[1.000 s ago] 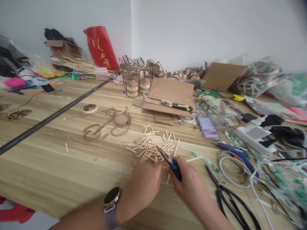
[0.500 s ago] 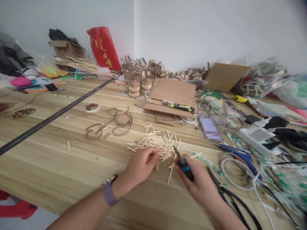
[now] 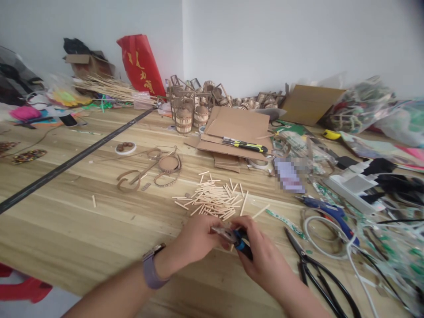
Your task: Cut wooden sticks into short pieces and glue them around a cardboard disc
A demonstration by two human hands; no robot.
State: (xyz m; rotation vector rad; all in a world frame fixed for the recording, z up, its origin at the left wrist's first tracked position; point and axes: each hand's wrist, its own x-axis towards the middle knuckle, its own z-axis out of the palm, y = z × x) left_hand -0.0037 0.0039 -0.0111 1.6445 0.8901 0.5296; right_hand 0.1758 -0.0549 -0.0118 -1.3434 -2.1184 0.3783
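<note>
My right hand [image 3: 261, 256] is closed around the blue and black handles of small pliers [image 3: 233, 238], whose jaws point left. My left hand [image 3: 195, 238], with a watch on the wrist, is curled right at the plier jaws, fingers pinched; I cannot make out what they hold. Both hands hover just in front of a pile of short cut wooden sticks [image 3: 212, 198] on the wooden table [image 3: 82, 221].
Black scissors [image 3: 314, 274] lie right of my right hand. A blue glue gun [image 3: 327, 214] and white cables sit further right. Cardboard sheets with utility knives [image 3: 243, 145], small woven cardboard baskets [image 3: 183, 119], a cardboard ring piece [image 3: 167, 165] and a long black bar [image 3: 73, 161] lie behind.
My left hand has drawn back from the stick pile toward me and met the pliers. The plier jaws have swung from pointing away to pointing left.
</note>
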